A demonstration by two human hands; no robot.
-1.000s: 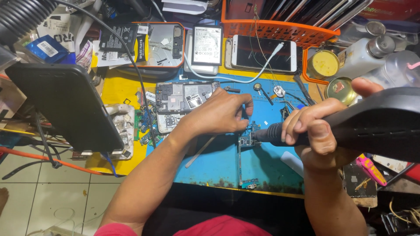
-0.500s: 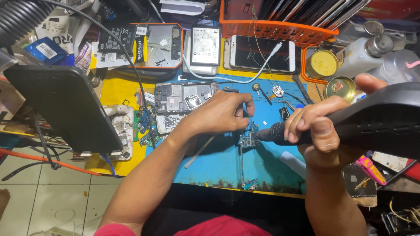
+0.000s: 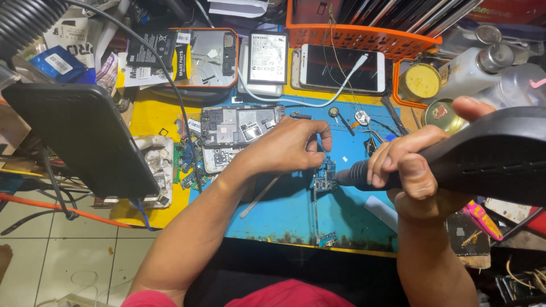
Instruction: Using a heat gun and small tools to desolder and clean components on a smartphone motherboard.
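Your left hand has its fingers pressed together around a thin blue tool, whose tip points down at the top end of the small blue-green circuit board. That narrow board lies on the blue bench mat with its long axis running away from you, a thin strip trailing from it toward the near edge. It sits directly below your left fingertips and just to the left of the dark nozzle.

Your right hand is wrapped tight around the black hot-air gun, thumb on top; its nozzle points left and stops just beside the board's right edge. So the board lies between both hands, with the left a touch nearer.

Further out, an opened phone chassis lies just behind your left knuckles, and a white-framed phone with a white cable rests by the orange basket. A black tablet-like panel stands at the far left of the yellow bench.
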